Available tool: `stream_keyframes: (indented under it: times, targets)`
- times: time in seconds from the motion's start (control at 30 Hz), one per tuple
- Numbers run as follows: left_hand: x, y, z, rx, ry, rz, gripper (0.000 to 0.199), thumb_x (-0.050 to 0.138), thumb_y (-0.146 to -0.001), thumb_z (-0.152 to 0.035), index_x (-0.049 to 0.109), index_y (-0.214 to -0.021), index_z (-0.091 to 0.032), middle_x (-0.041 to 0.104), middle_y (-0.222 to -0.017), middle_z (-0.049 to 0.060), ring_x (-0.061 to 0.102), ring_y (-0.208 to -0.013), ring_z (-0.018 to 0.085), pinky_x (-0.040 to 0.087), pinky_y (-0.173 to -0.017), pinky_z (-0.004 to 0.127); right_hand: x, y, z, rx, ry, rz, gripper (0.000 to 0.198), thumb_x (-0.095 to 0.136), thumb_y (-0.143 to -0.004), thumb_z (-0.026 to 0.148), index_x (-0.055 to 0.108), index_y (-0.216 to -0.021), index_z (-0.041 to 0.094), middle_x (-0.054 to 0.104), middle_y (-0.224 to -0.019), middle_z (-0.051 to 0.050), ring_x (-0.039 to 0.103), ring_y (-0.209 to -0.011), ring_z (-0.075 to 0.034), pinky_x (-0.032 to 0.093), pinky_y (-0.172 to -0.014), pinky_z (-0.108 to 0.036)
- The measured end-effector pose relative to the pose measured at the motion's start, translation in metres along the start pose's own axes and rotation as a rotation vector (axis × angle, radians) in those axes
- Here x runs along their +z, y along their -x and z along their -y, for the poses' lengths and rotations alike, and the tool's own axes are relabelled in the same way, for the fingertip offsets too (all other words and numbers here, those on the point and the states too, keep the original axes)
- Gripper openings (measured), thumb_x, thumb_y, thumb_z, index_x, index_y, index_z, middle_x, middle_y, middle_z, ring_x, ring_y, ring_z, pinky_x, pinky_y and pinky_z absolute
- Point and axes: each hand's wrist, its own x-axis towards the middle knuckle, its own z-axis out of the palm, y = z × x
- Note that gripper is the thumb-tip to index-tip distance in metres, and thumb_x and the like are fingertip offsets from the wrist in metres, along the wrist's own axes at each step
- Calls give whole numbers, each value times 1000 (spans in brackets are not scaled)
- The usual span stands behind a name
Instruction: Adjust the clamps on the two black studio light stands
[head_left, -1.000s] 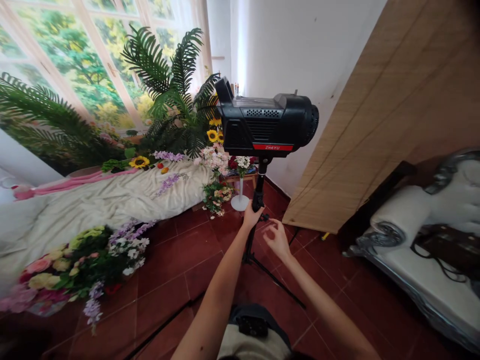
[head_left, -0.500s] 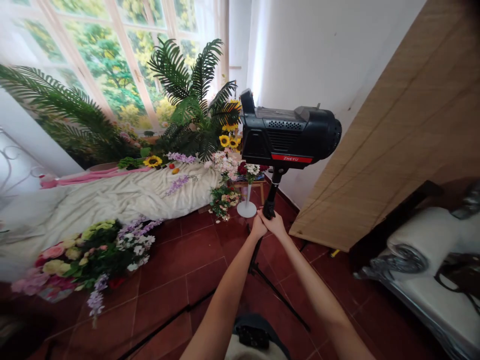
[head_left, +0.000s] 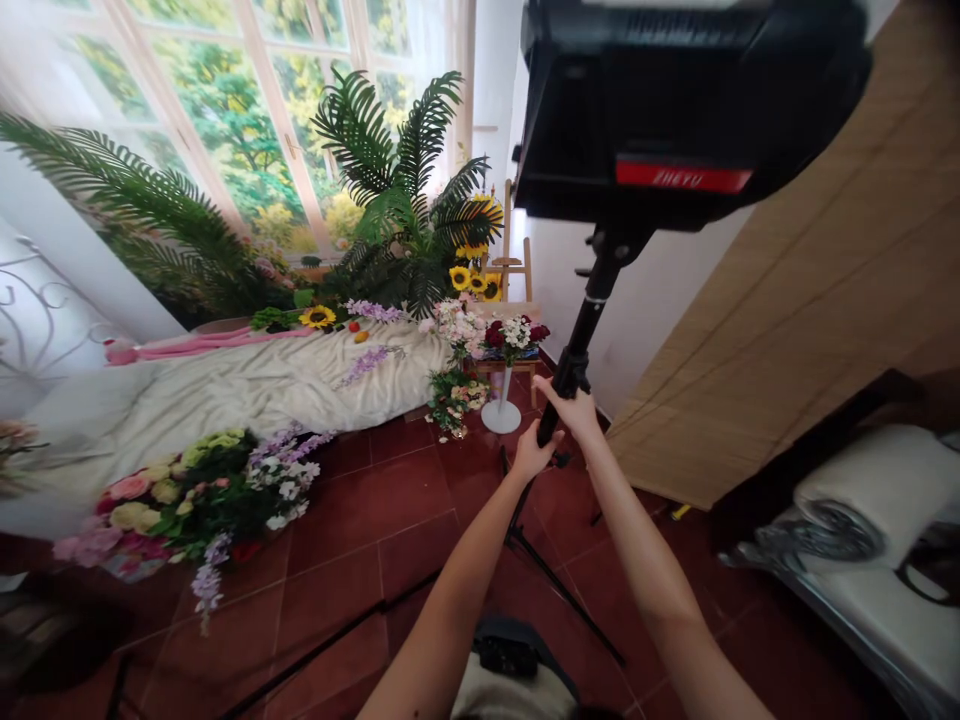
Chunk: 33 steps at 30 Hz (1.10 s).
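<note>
A black studio light (head_left: 645,130) with a red label tops the black light stand (head_left: 587,322), which leans a little to the right in the view. My left hand (head_left: 534,455) is closed around the pole. Just above it, my right hand (head_left: 576,410) wraps the pole below a clamp collar (head_left: 574,368) with a knob. Legs of the stand (head_left: 566,595) spread over the tiled floor beneath my hands. The upper edge of the light is cut off by the frame.
Right of the stand is a bamboo screen (head_left: 720,380), with a cream upholstered seat (head_left: 892,560) beyond it. Ahead stand a white pedestal (head_left: 501,416) and a wooden easel (head_left: 508,250). A cloth-covered bench (head_left: 300,385) and a flower arrangement (head_left: 172,500) lie to the left.
The light has risen and now looks larger and nearer, with more pole showing below it. My right hand has moved up the pole; both hands had been together lower down.
</note>
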Motion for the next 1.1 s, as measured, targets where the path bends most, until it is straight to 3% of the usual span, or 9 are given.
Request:
stream_keyframes:
  times: [0.17, 0.37, 0.8, 0.97, 1.1]
  targets:
    - [-1, -1, -3, 31, 12, -1, 41, 61, -75, -51, 58, -98, -16, 62, -75, 3, 60, -68, 17, 50, -72, 32, -3, -14, 24, -100, 15, -44, 42, 64, -71, 57, 65, -68, 15, 69, -71, -7, 64, -69, -19, 51, -72, -30]
    - [7, -4, 0, 20, 4, -82, 40, 59, -75, -54, 59, -90, -16, 59, -68, 2, 58, -64, 16, 49, -67, 29, 6, -11, 10, -45, -12, -80, 48, 61, -69, 62, 63, -65, 15, 65, -59, -6, 63, -56, -18, 53, -59, -29]
    - [12, -4, 4, 58, -21, -83, 41, 54, -79, -54, 56, -91, -16, 56, -68, 1, 55, -64, 14, 47, -66, 28, 3, -15, -3, -95, 82, -90, 44, 61, -72, 58, 64, -69, 14, 67, -65, -6, 63, -61, -18, 51, -64, -29]
    - [12, -3, 0, 54, -33, -97, 40, 54, -79, -55, 54, -86, -16, 49, -61, -3, 49, -55, 11, 44, -57, 24, -10, -14, 11, -113, 155, -17, 41, 64, -70, 57, 64, -72, 16, 68, -69, -5, 63, -68, -19, 50, -69, -29]
    - [15, -4, -2, 17, 60, -115, 41, 58, -75, -55, 56, -88, -16, 49, -62, -3, 48, -55, 11, 44, -57, 24, -29, -3, 3, -127, 93, 98, 46, 67, -68, 54, 60, -96, 18, 68, -87, -5, 64, -77, -18, 51, -70, -30]
